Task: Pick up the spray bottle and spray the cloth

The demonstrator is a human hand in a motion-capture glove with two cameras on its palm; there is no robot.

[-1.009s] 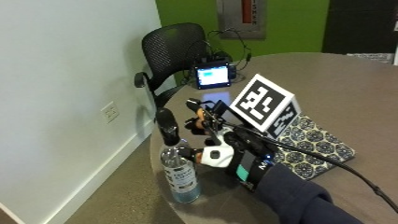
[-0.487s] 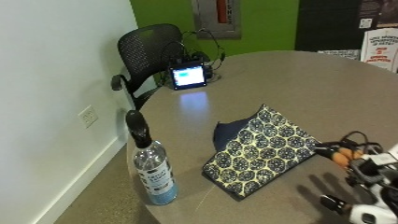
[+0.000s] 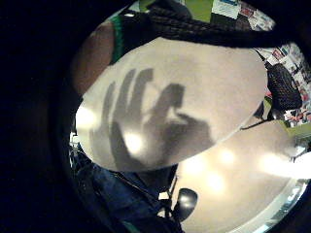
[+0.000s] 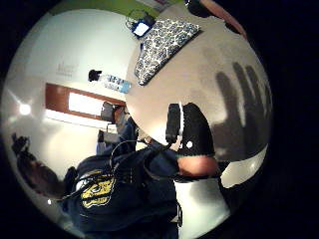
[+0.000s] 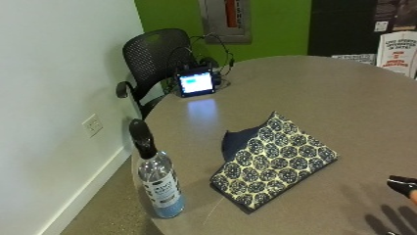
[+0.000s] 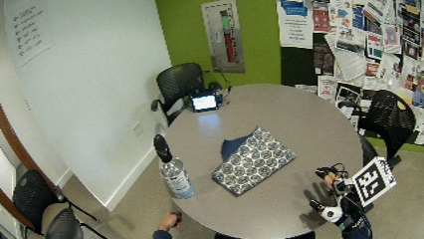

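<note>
A clear spray bottle [image 5: 158, 182] with a black nozzle stands upright at the table's near left edge, also seen as the bottle [image 6: 176, 175] in the wide view. The patterned cloth [image 5: 279, 157] lies folded flat in the middle of the grey round table [image 5: 326, 98], a dark blue corner showing. My gloved right hand [image 6: 330, 195] hovers over the table's near right part, far from the bottle and to the right of the cloth [image 6: 254, 159]. Only a fingertip of the hand [image 5: 403, 185] shows in the outside view. Its shadow on the table has spread fingers, and it holds nothing.
A small lit screen [image 5: 196, 83] with cables sits at the table's far left edge, in front of a black mesh chair [image 5: 156, 56]. Another chair [image 6: 387, 117] stands to the right. A bare hand [image 6: 169, 221] is below the table's near edge.
My hand has moved away from beside the bottle, rightward across the table to its near right part. The outside view's picture has shifted as well.
</note>
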